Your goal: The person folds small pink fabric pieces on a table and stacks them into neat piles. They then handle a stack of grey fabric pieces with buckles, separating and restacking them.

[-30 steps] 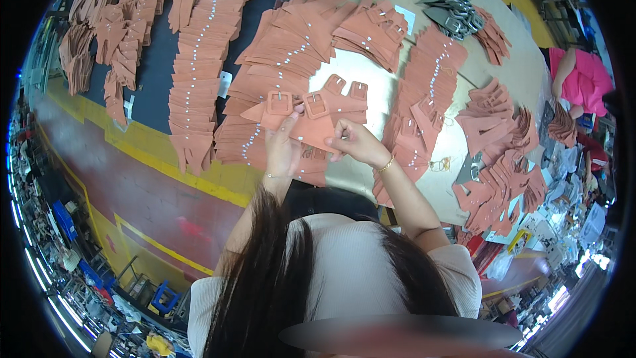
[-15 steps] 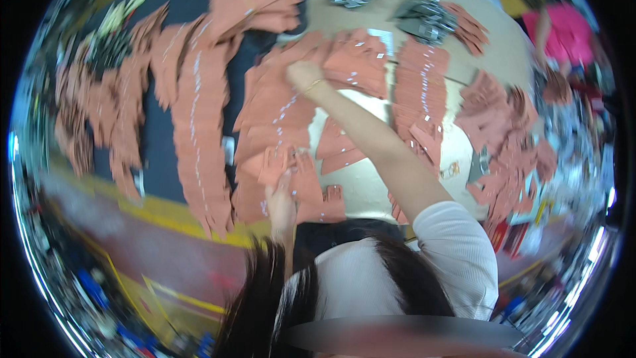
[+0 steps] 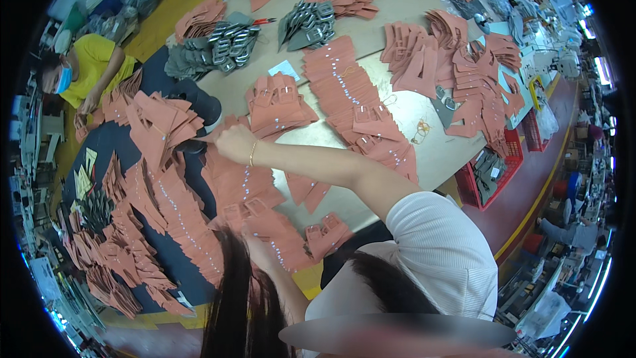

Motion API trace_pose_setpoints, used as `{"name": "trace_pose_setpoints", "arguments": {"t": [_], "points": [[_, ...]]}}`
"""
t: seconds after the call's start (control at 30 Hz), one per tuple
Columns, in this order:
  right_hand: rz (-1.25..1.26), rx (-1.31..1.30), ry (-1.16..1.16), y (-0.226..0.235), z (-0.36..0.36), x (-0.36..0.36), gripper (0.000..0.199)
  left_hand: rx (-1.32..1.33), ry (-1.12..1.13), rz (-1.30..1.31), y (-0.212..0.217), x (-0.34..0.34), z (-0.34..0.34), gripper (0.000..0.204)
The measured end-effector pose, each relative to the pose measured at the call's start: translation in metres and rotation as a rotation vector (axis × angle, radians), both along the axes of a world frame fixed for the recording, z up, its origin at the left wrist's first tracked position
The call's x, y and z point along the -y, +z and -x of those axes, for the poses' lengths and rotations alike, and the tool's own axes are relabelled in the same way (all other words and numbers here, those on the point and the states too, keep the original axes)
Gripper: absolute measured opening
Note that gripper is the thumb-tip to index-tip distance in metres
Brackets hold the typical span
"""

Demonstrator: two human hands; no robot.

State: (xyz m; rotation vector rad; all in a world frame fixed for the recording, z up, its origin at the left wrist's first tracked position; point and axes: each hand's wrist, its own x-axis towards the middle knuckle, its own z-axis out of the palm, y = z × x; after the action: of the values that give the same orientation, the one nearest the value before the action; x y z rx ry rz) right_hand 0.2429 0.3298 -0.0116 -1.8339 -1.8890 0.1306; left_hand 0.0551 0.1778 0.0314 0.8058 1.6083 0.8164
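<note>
Left hand indistinct, grip unclear

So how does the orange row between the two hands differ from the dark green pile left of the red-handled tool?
The orange row is a long overlapping line; the dark green pile is a compact heap. The row shows white marks; the pile shows shiny buckles. Both hold many pieces.
</note>
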Motion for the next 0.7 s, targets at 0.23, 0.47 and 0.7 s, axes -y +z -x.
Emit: {"name": "trace_pose_setpoints", "arguments": {"t": [0.23,0.47,0.7], "points": [[-0.17,0.05,0.232,0.073,0.033,0.128,0.013,0.746,-0.041,-0.238,-0.03,-0.022,-0.032,0.023],[-0.287,-0.082,0.12,0.078,0.024,0.191,0.019,0.781,-0.021,-0.034,0.024,0.014,-0.064,0.032],[-0.051,-0.859,0.17,0.087,0.016,0.271,0.028,0.362,-0.168,0.025,0.052,0.018,-0.069,0.045]]}}
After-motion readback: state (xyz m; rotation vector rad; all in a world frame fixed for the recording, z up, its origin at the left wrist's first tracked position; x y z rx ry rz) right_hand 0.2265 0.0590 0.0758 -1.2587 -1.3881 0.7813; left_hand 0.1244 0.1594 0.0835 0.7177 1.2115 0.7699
